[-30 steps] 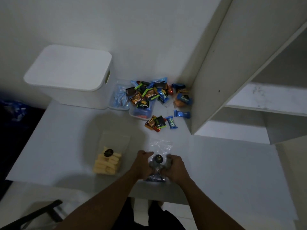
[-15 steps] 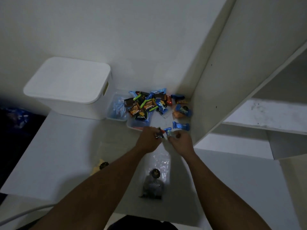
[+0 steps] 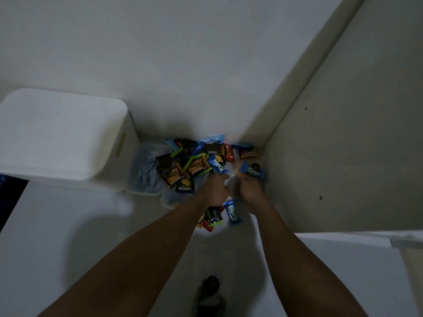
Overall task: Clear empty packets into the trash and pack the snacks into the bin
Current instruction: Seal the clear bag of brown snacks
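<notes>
The white lidded bin [image 3: 61,133] stood closed, the heap of snack packets [image 3: 194,167] just right of it. Farther right of the bin, the left hand [image 3: 216,191] and right hand [image 3: 248,191] met at a pale clear wrapper [image 3: 230,179]; blur hid whether their fingers gripped it.

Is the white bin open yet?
No, the lid sits flat on the white bin and covers its whole top.

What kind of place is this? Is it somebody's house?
Probably a room at home, though I can't be sure: a lidded white bin and a pile of snack packets sit on a white table, with a shelf unit beside them.
</notes>
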The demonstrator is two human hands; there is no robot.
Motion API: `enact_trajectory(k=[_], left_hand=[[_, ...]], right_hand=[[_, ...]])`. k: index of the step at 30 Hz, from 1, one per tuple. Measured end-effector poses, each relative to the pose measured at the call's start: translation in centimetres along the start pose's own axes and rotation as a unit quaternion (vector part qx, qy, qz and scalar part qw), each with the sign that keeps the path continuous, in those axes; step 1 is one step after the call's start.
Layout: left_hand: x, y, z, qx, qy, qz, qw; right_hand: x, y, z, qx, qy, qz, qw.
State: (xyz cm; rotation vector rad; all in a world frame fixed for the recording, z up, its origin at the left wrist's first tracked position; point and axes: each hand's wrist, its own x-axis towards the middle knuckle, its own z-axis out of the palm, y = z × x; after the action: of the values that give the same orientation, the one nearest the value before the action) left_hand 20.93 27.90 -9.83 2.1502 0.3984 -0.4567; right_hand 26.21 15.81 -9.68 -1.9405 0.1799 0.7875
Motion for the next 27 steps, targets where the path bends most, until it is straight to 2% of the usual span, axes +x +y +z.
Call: enact_trajectory(k=[6,9,11,15,17,21,25,27], left_hand=[[0.7,-0.1,0.2,0.01,-0.037,0.005,0.999],[0.9,-0.1,0.7,-0.066,-0.021,-0.023,0.997],[0.9,0.0,0.8,-0.12,-0.007,-0.042,0.992],[0.6,0.4,1.1,-0.138,0.011,-0.044,0.989],[0.8,0.3,1.2,-0.147,0.017,-0.08,0.986],[1.4,0.2,1.4,-0.075,0.042,-0.082,0.993],[1.3,-0.1,2.1,-0.028,0.054,-0.029,0.998],[1.3,-0.6,2.6,-0.047,0.047,-0.03,0.997]], right_hand=[[2.1,0.0,0.9,0.139,-0.013,0.104,0.985],[1.9,-0.2,1.3,0.141,-0.029,0.099,0.985],[1.7,-0.1,1.2,0.189,-0.03,0.1,0.976],[1.4,0.0,1.1,0.197,-0.037,0.104,0.974],[0.9,0.1,1.3,0.184,-0.044,0.111,0.976],[0.7,0.2,1.6,0.205,-0.025,0.113,0.972],[0.4,0.6,1.5,0.246,-0.018,0.115,0.962],[0.5,0.8,1.6,0.254,-0.012,0.105,0.961]])
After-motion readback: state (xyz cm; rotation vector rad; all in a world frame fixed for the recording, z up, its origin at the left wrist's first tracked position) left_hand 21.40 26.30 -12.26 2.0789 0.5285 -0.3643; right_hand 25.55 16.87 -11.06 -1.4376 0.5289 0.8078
